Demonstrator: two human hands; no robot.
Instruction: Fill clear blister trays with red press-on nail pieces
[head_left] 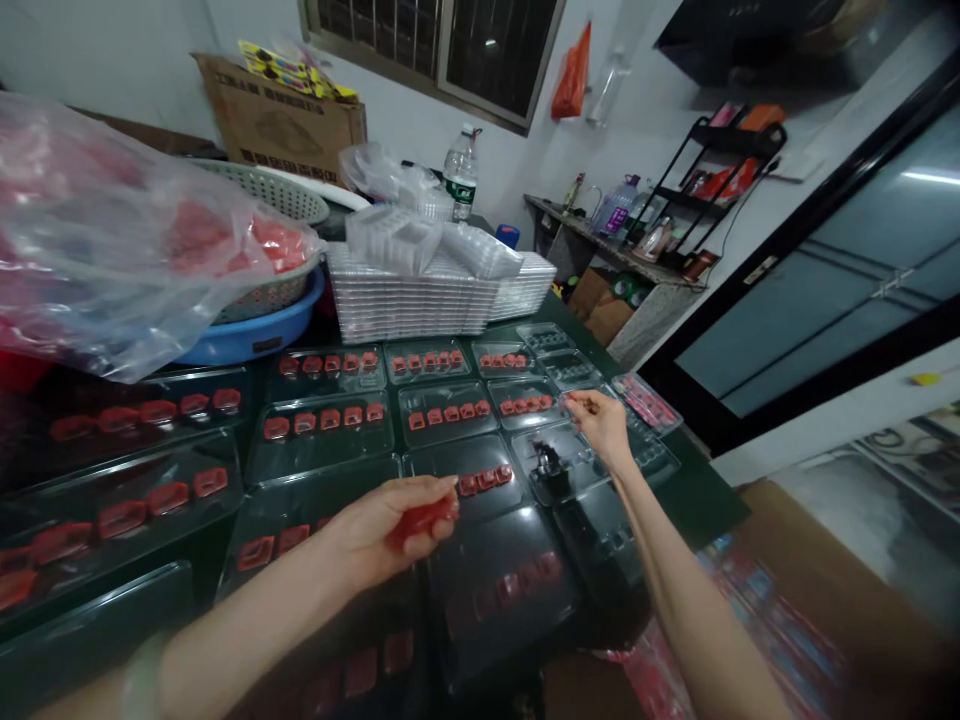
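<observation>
Many clear trays (322,460) hold rows of red pieces (304,422), far-right trays (571,372) show none; left hand (382,520) curls around red pieces, right hand (602,428) appears pinched, contents indistinct.

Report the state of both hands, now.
Left hand: closed around red pieces.
Right hand: fingertips drawn together in a pinch; whether they hold anything cannot be told.
</observation>
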